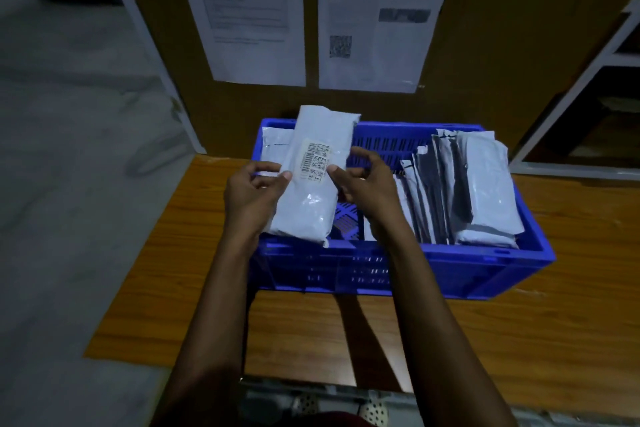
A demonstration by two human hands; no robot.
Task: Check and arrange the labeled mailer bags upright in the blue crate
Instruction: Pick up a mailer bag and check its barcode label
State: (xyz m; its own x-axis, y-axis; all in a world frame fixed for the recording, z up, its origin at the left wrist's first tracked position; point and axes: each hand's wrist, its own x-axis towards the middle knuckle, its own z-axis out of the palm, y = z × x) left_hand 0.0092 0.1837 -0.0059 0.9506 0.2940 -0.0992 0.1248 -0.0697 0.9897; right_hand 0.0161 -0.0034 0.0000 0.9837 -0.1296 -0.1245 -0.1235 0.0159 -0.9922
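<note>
Over the crate [485, 255] — hands [247, 199] [367, 191] hold mailer [311, 211].

This is looking like a packing room: printed sheets [256, 10] are hanging on the wall [502, 28], and mailer bags [481, 184] are filling a blue crate [450, 251].

Overall light: dim, with a cool bluish cast, and the corners sink towards black.
Brightest parts: the white mailer bag [313, 184] and the paper sheets [249, 28] on the wall.
Glare: small shiny flecks on the bag's plastic film, low on its face.
Shadows: a dark band lies on the wooden table [571, 322] just in front of the blue crate [450, 274]; the shelf unit [595, 121] is black inside.
Blur: the sheets' print is smeared and unreadable; the floor [69, 149] is soft and streaked.
Distortion: wide-angle bending tilts upright edges outward at both sides.
</note>
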